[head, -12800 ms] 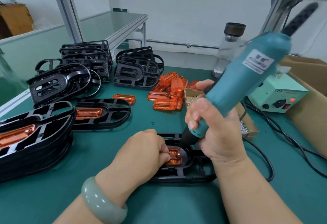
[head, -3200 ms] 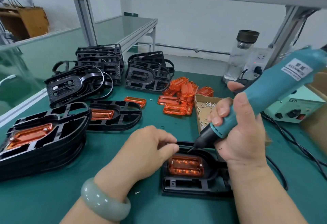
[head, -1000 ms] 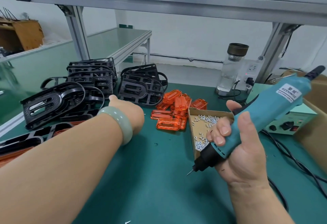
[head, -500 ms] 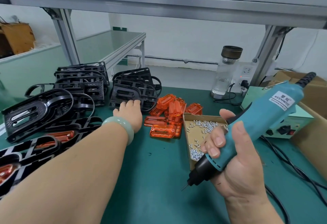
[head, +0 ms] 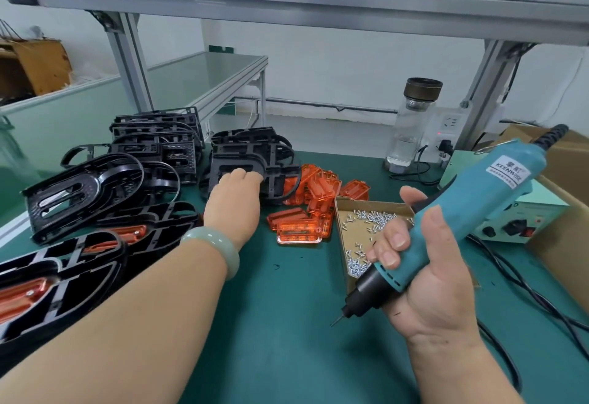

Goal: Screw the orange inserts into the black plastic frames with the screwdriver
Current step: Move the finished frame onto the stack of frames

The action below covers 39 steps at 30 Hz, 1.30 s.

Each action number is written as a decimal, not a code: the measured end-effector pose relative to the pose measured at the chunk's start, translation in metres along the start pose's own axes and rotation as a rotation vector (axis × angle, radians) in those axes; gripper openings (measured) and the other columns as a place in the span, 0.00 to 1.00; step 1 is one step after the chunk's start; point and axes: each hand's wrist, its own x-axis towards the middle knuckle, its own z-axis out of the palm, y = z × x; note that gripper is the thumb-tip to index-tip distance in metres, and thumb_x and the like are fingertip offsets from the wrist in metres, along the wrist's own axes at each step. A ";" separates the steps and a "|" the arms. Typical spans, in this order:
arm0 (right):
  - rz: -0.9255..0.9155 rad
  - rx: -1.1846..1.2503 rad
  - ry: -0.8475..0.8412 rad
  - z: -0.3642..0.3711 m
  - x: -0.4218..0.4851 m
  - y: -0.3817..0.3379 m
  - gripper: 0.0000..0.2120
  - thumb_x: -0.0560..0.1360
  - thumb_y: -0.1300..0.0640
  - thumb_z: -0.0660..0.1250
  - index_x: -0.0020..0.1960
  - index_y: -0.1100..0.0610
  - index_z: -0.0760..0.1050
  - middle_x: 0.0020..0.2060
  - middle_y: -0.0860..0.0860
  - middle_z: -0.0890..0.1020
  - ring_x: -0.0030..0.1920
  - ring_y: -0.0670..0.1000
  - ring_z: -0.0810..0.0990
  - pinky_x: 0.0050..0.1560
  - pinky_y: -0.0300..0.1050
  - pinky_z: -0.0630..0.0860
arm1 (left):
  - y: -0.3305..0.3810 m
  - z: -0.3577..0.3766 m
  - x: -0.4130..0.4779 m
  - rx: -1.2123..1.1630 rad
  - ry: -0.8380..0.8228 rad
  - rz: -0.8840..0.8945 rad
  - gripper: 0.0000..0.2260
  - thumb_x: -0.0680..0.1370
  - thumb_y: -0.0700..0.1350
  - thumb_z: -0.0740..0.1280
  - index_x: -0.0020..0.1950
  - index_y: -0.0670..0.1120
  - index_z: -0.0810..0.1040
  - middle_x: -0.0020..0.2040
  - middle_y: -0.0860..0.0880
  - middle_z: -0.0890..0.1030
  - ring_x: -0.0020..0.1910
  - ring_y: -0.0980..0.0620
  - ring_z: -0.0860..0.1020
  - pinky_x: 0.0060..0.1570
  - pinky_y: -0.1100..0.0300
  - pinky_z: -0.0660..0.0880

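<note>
White label (head: 506,171) on teal screwdriver (head: 459,212): "KEENWISE"; smaller print unreadable.

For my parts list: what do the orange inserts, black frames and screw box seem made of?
Orange inserts: probably translucent moulded plastic; light glows through them. Black frames: seemingly opaque plastic, fairly glossy, with highlights on thin ribs. Screw box: apparently plain brown cardboard, matt, with thin folded walls.
</note>
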 end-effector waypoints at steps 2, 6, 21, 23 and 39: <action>0.005 0.011 -0.017 0.000 0.000 0.000 0.19 0.63 0.44 0.78 0.50 0.51 0.80 0.27 0.47 0.72 0.24 0.44 0.70 0.31 0.36 0.70 | 0.007 -0.007 -0.006 -0.088 0.076 -0.005 0.19 0.76 0.36 0.63 0.67 0.44 0.70 0.58 0.44 0.73 0.60 0.43 0.69 0.61 0.52 0.66; 0.005 0.041 -0.019 -0.003 0.000 -0.003 0.14 0.68 0.45 0.70 0.51 0.50 0.80 0.27 0.46 0.72 0.24 0.43 0.70 0.31 0.36 0.72 | 0.025 -0.020 -0.033 -0.238 0.208 0.018 0.20 0.74 0.33 0.63 0.66 0.42 0.74 0.57 0.43 0.74 0.58 0.44 0.69 0.61 0.57 0.63; -0.006 0.047 -0.032 -0.001 0.001 -0.014 0.21 0.66 0.43 0.76 0.53 0.51 0.76 0.27 0.45 0.72 0.24 0.43 0.70 0.33 0.35 0.73 | 0.036 -0.055 -0.134 -0.167 0.107 0.330 0.20 0.64 0.32 0.74 0.55 0.41 0.81 0.41 0.48 0.77 0.40 0.46 0.76 0.36 0.54 0.77; -0.012 0.039 -0.019 -0.001 0.002 -0.015 0.19 0.68 0.43 0.74 0.53 0.51 0.75 0.27 0.45 0.71 0.24 0.42 0.69 0.33 0.35 0.73 | 0.035 -0.055 -0.141 -0.176 0.010 0.348 0.24 0.60 0.34 0.79 0.55 0.43 0.82 0.42 0.50 0.77 0.41 0.48 0.77 0.37 0.56 0.78; -0.052 0.103 0.006 -0.010 0.003 -0.018 0.12 0.76 0.45 0.59 0.53 0.50 0.75 0.27 0.44 0.71 0.24 0.41 0.69 0.33 0.34 0.72 | 0.051 -0.068 -0.153 -0.102 -0.622 0.300 0.15 0.78 0.49 0.63 0.64 0.54 0.71 0.59 0.52 0.69 0.56 0.49 0.74 0.57 0.54 0.73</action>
